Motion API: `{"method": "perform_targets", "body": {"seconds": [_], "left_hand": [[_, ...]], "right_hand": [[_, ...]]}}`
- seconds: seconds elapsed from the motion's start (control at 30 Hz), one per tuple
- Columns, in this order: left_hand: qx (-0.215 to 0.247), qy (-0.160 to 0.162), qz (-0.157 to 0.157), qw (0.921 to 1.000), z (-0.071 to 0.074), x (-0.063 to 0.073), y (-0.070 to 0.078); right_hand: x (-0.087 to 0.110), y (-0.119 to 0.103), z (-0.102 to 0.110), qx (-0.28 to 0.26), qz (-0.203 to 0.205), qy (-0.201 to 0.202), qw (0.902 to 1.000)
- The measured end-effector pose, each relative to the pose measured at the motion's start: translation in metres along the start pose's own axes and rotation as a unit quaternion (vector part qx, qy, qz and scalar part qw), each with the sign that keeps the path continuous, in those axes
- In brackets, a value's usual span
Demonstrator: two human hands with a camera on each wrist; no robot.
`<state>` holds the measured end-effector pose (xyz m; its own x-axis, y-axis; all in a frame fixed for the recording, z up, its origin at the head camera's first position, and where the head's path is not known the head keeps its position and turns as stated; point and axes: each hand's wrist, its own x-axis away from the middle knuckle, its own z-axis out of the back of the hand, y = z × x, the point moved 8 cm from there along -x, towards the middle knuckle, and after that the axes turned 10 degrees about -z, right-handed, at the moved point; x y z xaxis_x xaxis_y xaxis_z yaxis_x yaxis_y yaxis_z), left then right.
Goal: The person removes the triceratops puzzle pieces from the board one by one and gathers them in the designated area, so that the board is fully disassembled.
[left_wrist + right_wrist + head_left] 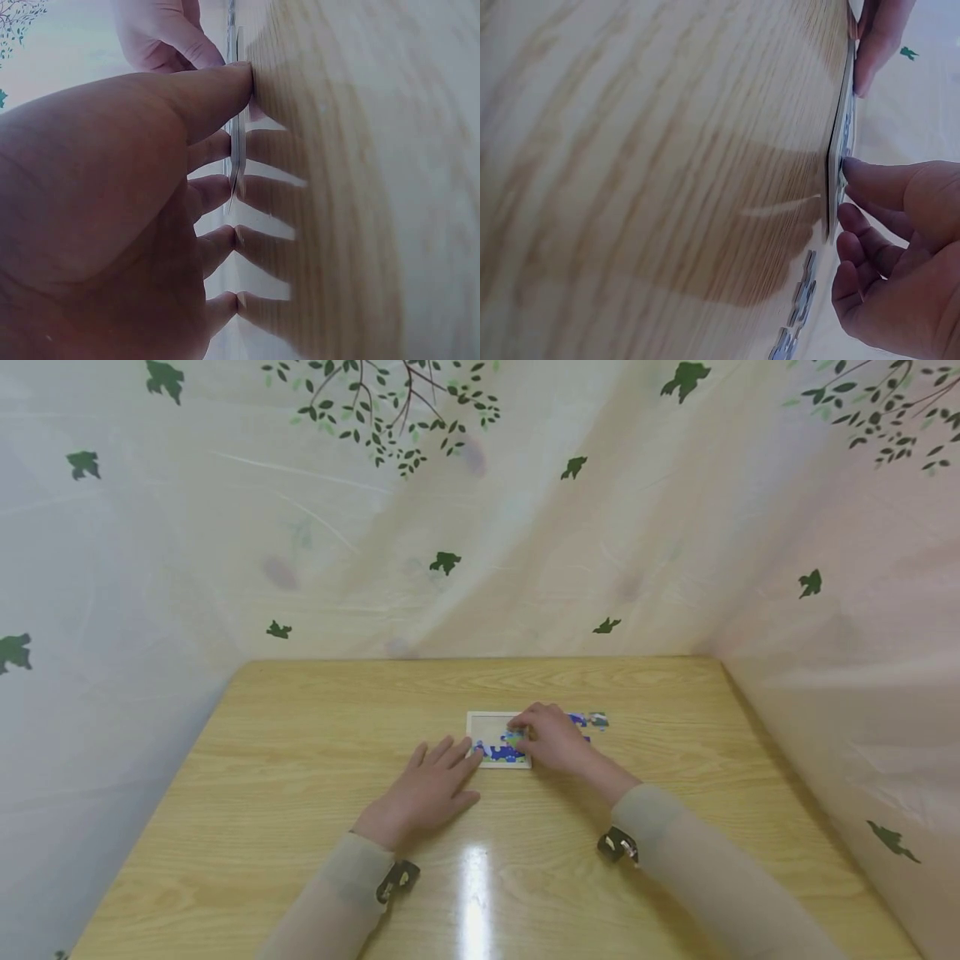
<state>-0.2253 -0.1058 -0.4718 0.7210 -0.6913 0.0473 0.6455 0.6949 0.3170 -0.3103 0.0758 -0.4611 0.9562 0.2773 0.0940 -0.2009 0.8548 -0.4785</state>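
The white-rimmed puzzle tray lies flat on the wooden table, about midway across its width; with twelve o'clock as the far edge, its sides run nearly true to twelve and six. Its long axis seems to go from nine to three, though at this slant I can't be sure. Inside, joined blue pieces fill the strip along six o'clock, while the bare bed shows toward eleven. At the tray's three o'clock, the right hand has thumb and forefinger pinching a greenish puzzle piece, its other fingers curled beneath, as the right wrist view shows. That hand hides the tray's one o'clock corner and stands between it and the loose pieces, which lie flat toward two and three, partly covered. From eight o'clock the left hand reaches in with fingers spread, the forefinger touching the tray's near-left corner. Pale sleeves come from seven and five, a dark device at each wrist. A streak of light gleams at six; beyond the table, at twelve, hangs leaf-printed cloth.
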Motion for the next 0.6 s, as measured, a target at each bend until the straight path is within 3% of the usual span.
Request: {"method": "perform_targets", "body": {"seconds": [0.6], "left_hand": [[0.003, 0.002, -0.006, 1.0, 0.0009, 0.0, 0.0003]], "right_hand": [[-0.0048, -0.0009, -0.0008, -0.006, -0.014, -0.009, 0.9998]]}}
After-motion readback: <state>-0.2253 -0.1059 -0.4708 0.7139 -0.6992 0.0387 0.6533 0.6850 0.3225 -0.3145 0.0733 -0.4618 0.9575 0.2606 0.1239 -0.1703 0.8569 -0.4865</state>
